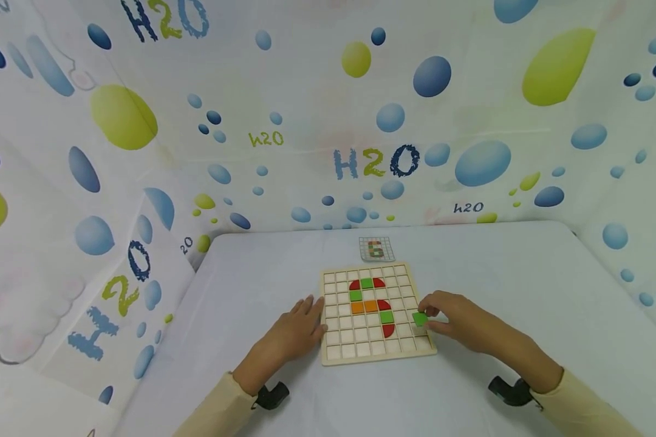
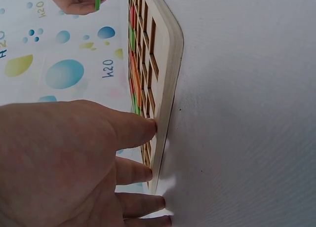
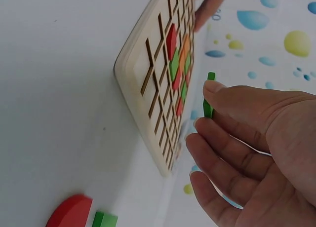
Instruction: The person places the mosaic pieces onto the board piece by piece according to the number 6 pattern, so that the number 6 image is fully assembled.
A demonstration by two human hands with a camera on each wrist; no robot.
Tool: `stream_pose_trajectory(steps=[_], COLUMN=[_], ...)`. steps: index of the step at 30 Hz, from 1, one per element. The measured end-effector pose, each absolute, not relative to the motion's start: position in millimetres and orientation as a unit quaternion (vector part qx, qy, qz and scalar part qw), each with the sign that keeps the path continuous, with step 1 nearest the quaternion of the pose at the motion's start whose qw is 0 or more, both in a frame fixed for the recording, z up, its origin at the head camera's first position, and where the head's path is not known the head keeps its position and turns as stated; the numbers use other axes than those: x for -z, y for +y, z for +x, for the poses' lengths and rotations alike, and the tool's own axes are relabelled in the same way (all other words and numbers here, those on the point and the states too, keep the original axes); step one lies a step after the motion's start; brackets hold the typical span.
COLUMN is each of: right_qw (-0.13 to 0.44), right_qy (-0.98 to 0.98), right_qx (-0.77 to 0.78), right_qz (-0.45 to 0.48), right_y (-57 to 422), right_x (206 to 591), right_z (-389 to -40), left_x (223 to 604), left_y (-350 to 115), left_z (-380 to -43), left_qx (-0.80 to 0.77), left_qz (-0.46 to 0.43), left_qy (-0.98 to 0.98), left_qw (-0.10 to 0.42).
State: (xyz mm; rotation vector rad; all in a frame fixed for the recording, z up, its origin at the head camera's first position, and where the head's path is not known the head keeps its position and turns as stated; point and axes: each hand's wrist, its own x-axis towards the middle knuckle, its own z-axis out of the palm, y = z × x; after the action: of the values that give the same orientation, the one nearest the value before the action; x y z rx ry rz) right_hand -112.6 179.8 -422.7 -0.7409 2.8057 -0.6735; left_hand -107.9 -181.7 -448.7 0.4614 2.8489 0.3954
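Note:
A light wooden grid board (image 1: 379, 359) lies on the white table. Red rounded pieces, green squares and orange squares (image 1: 358, 308) form an S-like figure in its cells. At the left rim, my left hand (image 1: 295, 331) rests with straight fingers, the thumb and a finger touching the frame in the left wrist view. Between thumb and index finger, my right hand (image 1: 461, 315) pinches a green square tile (image 1: 420, 318) over the board's right edge. The right wrist view shows that tile (image 3: 209, 96) edge-on, clear of the grid, with the other fingers loosely bent.
Behind the board lies a small pattern card (image 1: 376, 249) with a similar coloured figure on a grid. In the right wrist view, a red rounded piece (image 3: 70, 212) and a green block (image 3: 104, 219) lie on the tabletop. Printed sheeting (image 1: 306, 91) hangs behind the table.

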Motion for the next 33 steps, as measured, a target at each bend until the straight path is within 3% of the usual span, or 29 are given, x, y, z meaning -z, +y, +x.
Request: stream_pose_trajectory(steps=[33], right_qw=[0.108], right_qy=[0.94], right_qx=[0.168], right_qz=[-0.277], right_y=[97.6], right_x=[437.5], right_z=[-126.2], left_x=[443.4], left_y=[-180.3], left_z=[-105.7], left_qx=[-0.139], left_qz=[0.157], left_qy=[0.971], left_qw=[0.111])
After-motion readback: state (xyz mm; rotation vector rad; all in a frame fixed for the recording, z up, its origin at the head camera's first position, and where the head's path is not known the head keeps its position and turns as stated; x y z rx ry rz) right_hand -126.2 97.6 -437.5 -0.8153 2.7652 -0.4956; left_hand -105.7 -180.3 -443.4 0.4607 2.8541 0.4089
